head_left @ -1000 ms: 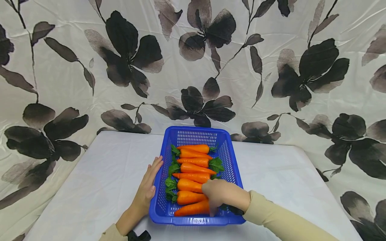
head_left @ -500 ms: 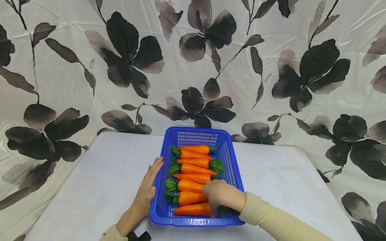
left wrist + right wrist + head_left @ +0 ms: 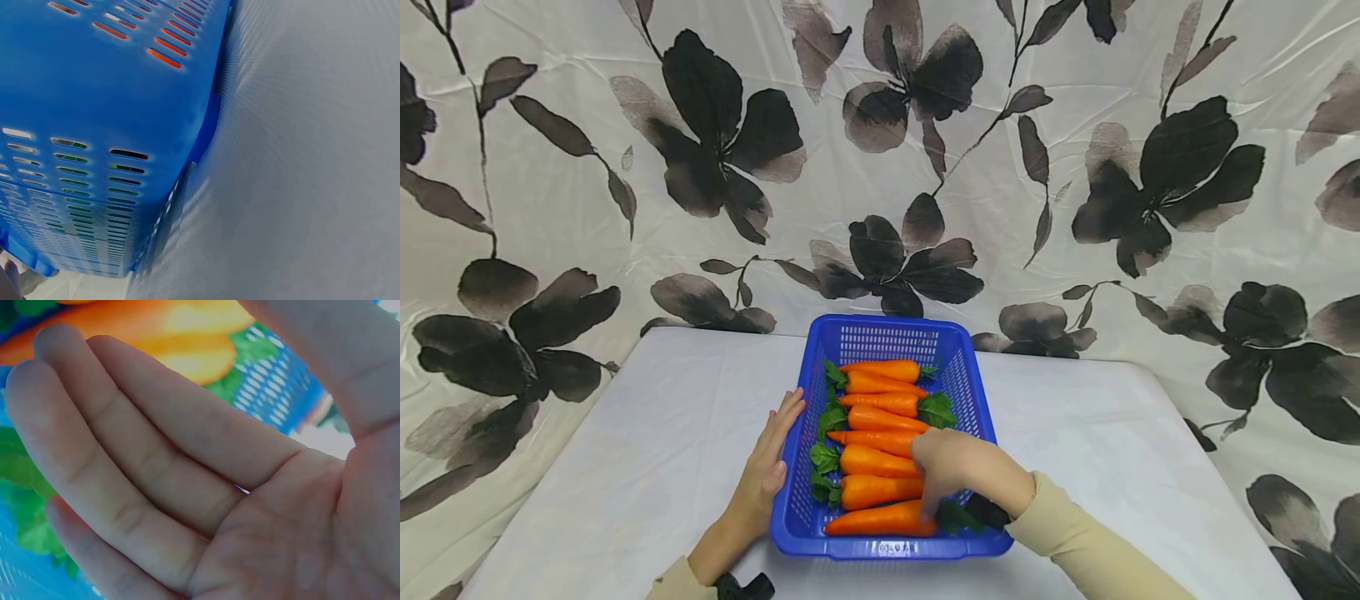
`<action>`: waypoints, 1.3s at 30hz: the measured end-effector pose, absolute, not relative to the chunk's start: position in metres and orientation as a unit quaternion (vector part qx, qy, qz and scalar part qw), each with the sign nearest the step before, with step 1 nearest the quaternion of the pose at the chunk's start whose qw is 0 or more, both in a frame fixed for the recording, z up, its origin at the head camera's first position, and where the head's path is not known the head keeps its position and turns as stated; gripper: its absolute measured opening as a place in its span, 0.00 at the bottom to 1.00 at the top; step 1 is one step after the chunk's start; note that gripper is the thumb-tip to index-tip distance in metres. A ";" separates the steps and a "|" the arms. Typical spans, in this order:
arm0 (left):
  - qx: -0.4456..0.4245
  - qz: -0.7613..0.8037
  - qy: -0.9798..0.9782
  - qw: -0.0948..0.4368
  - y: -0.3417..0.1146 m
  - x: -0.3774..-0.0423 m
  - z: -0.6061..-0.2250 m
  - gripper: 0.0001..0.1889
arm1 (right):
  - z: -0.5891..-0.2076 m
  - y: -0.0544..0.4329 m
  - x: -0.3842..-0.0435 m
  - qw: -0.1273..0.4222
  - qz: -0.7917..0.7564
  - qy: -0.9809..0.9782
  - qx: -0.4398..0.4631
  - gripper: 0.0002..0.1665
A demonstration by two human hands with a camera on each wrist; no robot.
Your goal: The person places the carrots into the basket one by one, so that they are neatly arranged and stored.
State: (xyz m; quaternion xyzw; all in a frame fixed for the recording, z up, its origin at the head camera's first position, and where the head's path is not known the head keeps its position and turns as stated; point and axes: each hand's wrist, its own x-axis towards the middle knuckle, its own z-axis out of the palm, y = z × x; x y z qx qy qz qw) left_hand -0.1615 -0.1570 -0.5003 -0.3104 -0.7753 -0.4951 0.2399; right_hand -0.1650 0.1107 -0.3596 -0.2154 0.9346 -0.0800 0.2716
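A blue plastic basket (image 3: pixel 891 547) holds a row of several orange carrots with green leaves. My left hand (image 3: pixel 762 479) rests with straight fingers along the basket's left side; in the left wrist view the slotted basket wall (image 3: pixel 106 106) fills the left part, and only a bit of the hand shows at the lower left corner. Over the basket's right side is my right hand (image 3: pixel 958 467), beside the nearest carrot (image 3: pixel 876 520), whose leaves (image 3: pixel 957 517) lie at the right. The right wrist view shows the right hand's palm and spread, slightly bent fingers (image 3: pixel 206 434) with nothing held.
The basket stands on a table with a white cover (image 3: pixel 1067 417). Behind it hangs a cloth (image 3: pixel 1000 208) with dark flower prints. A black strap (image 3: pixel 745 587) sits at my left wrist.
The nearest carrot has shifted slightly left and lies straighter across the basket. My right hand has come away from it, up and to the right. The left hand has stayed put.
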 end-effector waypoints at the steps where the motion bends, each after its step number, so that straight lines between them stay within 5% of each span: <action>1: -0.310 -0.497 -0.774 0.239 -0.157 -0.162 -0.501 0.37 | -0.356 0.113 -0.165 0.272 -0.099 0.933 -0.214 0.22; 9: -0.307 -0.513 -0.769 0.225 -0.158 -0.163 -0.501 0.37 | -0.335 0.138 -0.167 0.239 -0.208 0.918 -0.238 0.12; 21: -0.306 -0.517 -0.767 0.224 -0.157 -0.162 -0.500 0.38 | -0.318 0.177 -0.153 0.141 -0.327 0.900 -0.250 0.11; 28: -0.309 -0.519 -0.766 0.221 -0.157 -0.161 -0.499 0.36 | -0.322 0.193 -0.142 -0.039 -0.336 0.907 -0.250 0.03; 39: -0.316 -0.408 -0.840 0.168 -0.176 -0.153 -0.469 0.29 | -0.332 0.224 -0.140 -0.336 -0.335 0.834 -0.281 0.23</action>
